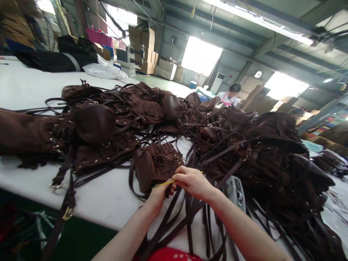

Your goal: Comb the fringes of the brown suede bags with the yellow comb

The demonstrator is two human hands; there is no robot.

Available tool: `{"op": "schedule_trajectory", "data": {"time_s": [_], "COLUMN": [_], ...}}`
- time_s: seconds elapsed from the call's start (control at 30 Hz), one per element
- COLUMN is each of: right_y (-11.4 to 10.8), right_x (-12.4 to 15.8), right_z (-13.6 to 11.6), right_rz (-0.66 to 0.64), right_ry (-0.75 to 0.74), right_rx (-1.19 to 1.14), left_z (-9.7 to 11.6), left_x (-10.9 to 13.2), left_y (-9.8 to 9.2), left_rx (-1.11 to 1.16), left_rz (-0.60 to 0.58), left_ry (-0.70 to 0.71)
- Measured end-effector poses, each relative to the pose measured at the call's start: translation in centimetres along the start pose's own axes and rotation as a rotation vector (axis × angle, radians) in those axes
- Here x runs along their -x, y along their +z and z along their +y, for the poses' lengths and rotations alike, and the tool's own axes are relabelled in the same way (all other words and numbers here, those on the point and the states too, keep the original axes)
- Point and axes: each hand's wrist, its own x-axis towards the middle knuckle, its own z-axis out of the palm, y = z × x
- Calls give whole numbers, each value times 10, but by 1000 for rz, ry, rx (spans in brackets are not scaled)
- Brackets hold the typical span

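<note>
Daylight from high windows fills a workshop hall, and a long white table [24, 87] runs through it, heaped with brown suede fringed bags [141, 105] and loose dark straps [190, 217]. At the near edge of the table the person's left hand [159, 195] and right hand [191, 181] meet, both with fingers curled shut in a pinch on a thin yellow stick [164, 183]. The stick runs slantwise between the two hands, its lower end poking out just beyond the left fingers and its upper end passing under the right fingers. A small fringed bag [154, 165] lies on its side just beyond the fingertips, its fringe touching or nearly touching the left fingers; whether the fingers also catch the bag cannot be told. Straps trail from under both hands toward the person, over the table's edge. Just past the right wrist, a grey device [235, 188] lies half buried under straps. Well away from the left fingers, a metal buckle [67, 213] hangs on a strap at the table's edge. Far beyond the hands, cardboard boxes [141, 40] are stacked by the wall, and a seated person [233, 92] works behind the heap.
</note>
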Motion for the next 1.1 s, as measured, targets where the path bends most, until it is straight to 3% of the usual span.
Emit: {"op": "schedule_trajectory", "data": {"time_s": [0.13, 0.27, 0.5, 0.7, 0.8, 0.9, 1.1], "right_y": [-14, -9, 17, 15, 10, 11, 33], "right_x": [-33, -50, -36, -27, -23, -18, 4], "right_z": [3, 9, 23, 30, 31, 27, -7], "right_rz": [-134, -248, -340, -326, -305, -322, -372], "right_ry": [-159, -176, -54, 11, 21, 12, 26], "right_rx": [207, 327, 318, 314, 314, 316, 237], "left_z": [-6, -5, -13, -18, -11, -5, 9], "left_x": [11, 16, 26, 25, 24, 21, 1], "left_y": [11, 8, -15, -27, -31, -30, -9], "left_rx": [-3, 181, 363, 566, 636, 611, 447], "left_rz": [8, -49, -356, -477, -476, -392, -261], "left_ry": [25, -19, -133, -274, -315, -302, -314]}}
